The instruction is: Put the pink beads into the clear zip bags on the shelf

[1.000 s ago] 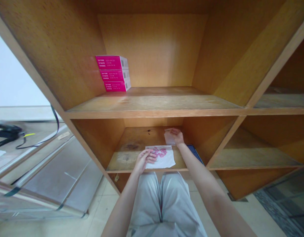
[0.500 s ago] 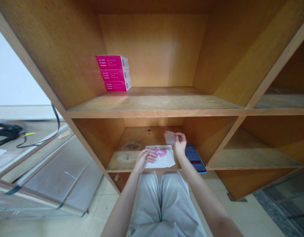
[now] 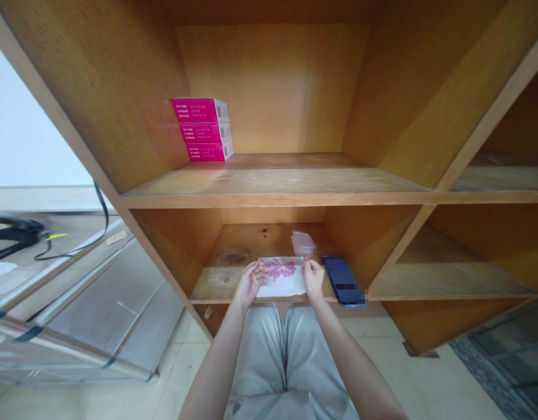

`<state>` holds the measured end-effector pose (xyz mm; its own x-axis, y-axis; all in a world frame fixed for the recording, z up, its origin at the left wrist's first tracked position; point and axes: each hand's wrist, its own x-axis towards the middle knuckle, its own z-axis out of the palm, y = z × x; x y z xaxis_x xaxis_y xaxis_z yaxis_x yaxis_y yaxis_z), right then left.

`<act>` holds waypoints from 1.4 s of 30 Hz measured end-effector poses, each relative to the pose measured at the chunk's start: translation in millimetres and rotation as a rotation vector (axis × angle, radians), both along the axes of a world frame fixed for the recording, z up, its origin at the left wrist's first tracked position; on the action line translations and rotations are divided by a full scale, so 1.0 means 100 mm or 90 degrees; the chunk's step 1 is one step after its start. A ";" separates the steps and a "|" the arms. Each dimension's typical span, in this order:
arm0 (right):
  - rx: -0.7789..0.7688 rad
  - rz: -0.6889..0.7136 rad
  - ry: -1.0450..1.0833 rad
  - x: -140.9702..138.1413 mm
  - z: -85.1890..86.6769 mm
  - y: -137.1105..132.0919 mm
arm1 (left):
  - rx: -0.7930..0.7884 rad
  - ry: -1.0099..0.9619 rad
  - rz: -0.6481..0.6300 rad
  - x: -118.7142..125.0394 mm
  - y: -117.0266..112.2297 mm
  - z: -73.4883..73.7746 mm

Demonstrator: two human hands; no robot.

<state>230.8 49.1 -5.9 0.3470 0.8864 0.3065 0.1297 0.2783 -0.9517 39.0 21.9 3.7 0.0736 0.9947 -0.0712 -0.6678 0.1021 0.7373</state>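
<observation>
On the lower shelf a white sheet of thin paper (image 3: pixel 281 287) lies spread out, with many small pink pieces (image 3: pixel 281 269) gathered on its upper part. They look like pills or beads, too small to make out. At the sheet's left edge, my left hand (image 3: pixel 250 281) has its fingers curled, the fingertips at the upper left corner. My right hand (image 3: pixel 313 278) is closed in a pinch at the upper right corner. Just behind the right hand rests a small translucent plastic bag (image 3: pixel 302 242), touched by neither hand.
A dark phone (image 3: pixel 342 281) lies to the right of my right hand, overhanging the shelf's front edge. Three pink boxes (image 3: pixel 203 129) stand stacked on the upper shelf (image 3: pixel 277 178). On the floor at left is a plastic-wrapped frame (image 3: pixel 115 309) near a black cable (image 3: pixel 76 248).
My right hand has let go of the plastic bag, which now lies on the shelf, and moved down to the sheet's upper right corner. My left hand has shifted slightly up and its fingers curl more.
</observation>
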 end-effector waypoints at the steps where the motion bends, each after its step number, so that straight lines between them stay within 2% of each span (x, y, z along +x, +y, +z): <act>1: 0.000 0.001 -0.003 0.00 0.00 0.00 | 0.001 -0.002 -0.003 0.00 0.00 -0.01; 5: 0.012 -0.009 0.015 -0.02 0.01 -0.01 | 0.007 -0.014 -0.005 -0.01 0.01 -0.02; 8: 0.062 -0.074 0.041 -0.01 0.05 0.03 | 0.010 -0.019 -0.002 -0.01 0.01 -0.02; 10: 0.097 -0.122 -0.009 0.01 0.10 0.09 | 0.011 -0.017 0.000 0.00 0.01 -0.02; 12: 0.105 -0.151 -0.124 0.05 0.14 0.17 | 0.009 -0.013 0.003 0.00 0.00 -0.02; 17: 0.019 -0.154 -0.406 0.09 0.22 0.40 | 0.003 -0.010 0.008 0.01 0.00 0.00; 24: -0.137 -0.106 -0.568 0.06 0.26 0.55 | -0.001 -0.028 0.008 0.00 0.00 0.01; 27: -0.154 -0.083 -0.586 0.06 0.28 0.55 | 0.003 -0.038 0.002 0.00 0.01 -0.01; 34: -0.125 -0.080 -0.570 0.07 0.30 0.56 | 0.000 -0.038 0.002 0.01 0.01 0.01; 42: -0.025 -0.097 -0.545 0.11 0.25 0.61 | 0.003 -0.041 0.000 0.01 0.00 0.02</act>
<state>242.3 110.5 18.9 0.1270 0.8643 0.4866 0.8381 0.1689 -0.5187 40.0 21.6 5.5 0.0780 0.9951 -0.0610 -0.7141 0.0985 0.6931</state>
